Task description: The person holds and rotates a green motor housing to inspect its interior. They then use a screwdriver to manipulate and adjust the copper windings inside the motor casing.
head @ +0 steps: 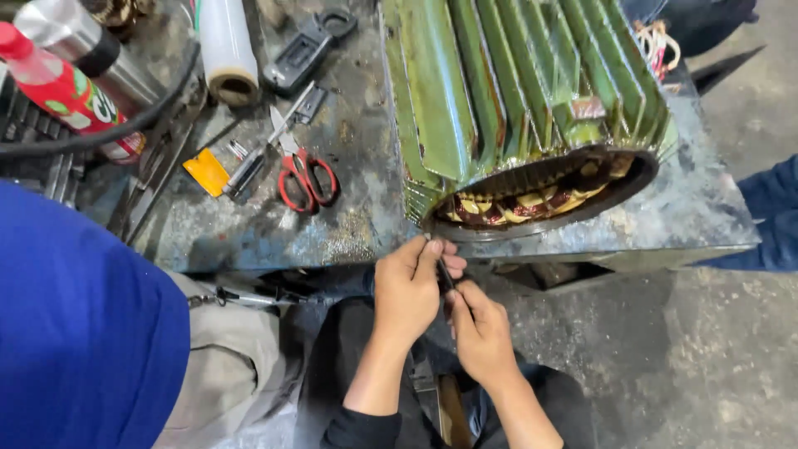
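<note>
My left hand (409, 287) and my right hand (480, 331) meet just below the workbench edge, both pinching a thin dark strip (445, 277) between their fingertips. Directly above them a large green finned motor housing (515, 91) lies on its side on the bench. Its open end (540, 195) faces me and shows yellow and red copper windings inside. My hands do not touch the housing.
Red-handled scissors (306, 176), a yellow-tipped tool (208, 171), a clear film roll (227, 50), a black clamp meter (306, 48), a red bottle (62, 87) and a steel flask (83, 41) lie on the worn metal bench (332, 224). A person in a blue top (83, 333) stands at left; another blue sleeve (773, 212) is at right.
</note>
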